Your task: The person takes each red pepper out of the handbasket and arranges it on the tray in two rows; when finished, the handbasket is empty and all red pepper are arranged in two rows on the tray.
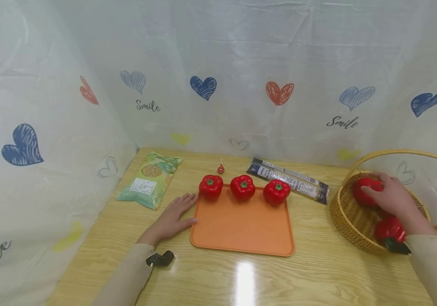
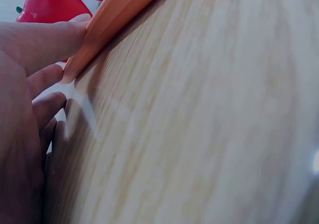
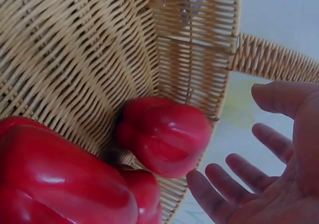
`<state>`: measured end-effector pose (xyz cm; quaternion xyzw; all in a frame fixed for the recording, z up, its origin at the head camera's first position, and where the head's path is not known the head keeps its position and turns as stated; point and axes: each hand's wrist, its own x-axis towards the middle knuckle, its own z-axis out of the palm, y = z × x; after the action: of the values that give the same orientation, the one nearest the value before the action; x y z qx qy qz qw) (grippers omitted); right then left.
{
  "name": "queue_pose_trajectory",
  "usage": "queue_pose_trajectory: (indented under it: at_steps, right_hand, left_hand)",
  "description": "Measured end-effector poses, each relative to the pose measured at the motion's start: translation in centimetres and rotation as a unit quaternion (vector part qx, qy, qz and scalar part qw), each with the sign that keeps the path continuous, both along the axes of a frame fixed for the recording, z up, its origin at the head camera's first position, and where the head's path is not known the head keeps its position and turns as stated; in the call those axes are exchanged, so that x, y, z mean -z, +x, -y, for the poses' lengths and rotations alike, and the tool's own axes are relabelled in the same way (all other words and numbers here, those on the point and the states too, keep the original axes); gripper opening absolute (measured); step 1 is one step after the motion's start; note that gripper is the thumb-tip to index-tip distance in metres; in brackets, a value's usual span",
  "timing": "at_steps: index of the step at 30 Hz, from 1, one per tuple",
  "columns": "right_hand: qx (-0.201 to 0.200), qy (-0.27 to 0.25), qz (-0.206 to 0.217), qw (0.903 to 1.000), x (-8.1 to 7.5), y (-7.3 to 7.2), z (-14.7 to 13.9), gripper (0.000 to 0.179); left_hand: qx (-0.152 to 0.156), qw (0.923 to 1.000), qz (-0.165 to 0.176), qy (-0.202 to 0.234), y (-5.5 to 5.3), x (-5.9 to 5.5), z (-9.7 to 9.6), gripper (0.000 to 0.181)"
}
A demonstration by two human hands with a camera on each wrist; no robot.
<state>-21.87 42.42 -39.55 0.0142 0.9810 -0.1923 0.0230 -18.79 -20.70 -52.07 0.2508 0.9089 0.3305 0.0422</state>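
My left hand (image 1: 172, 218) lies on the table with fingers extended, its thumb and fingertips at the left rim of an orange tray (image 1: 241, 229). Across the tray's far edge sit three red bell peppers (image 1: 242, 188) in a row, green stems up. Over on the right, my right hand (image 1: 394, 195) reaches into a wicker basket (image 1: 341, 212), above a red bell pepper (image 1: 364, 193). In the right wrist view its fingers are spread, with fingertips close to one bell pepper (image 3: 164, 137) by the basket wall. Another bell pepper (image 3: 60, 174) looms nearer the camera.
A green bag of grains (image 1: 148, 179) lies at the back left. Behind the peppers are a small red lollipop (image 1: 220, 169) and a long dark flat packet (image 1: 287, 179). The basket's tall handle (image 1: 406, 151) arches over the right side. A hanging sheet with printed hearts borders the table.
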Motion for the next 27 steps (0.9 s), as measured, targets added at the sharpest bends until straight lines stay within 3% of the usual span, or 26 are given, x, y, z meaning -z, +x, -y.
queue_pose_trajectory:
  at_steps: [17,27]
  right_hand:
    - [0.003,-0.019,0.052,0.9984,1.3,-1.9,-2.3,0.073]
    - [-0.028,-0.032,0.071,0.9966,1.6,-2.5,-2.2,0.067]
  left_hand:
    - [0.001,1.0,0.009,0.002,-0.1,-0.1,0.0,0.074]
    - [0.0,0.9999,0.012,0.0,0.0,-0.3,0.0,0.074]
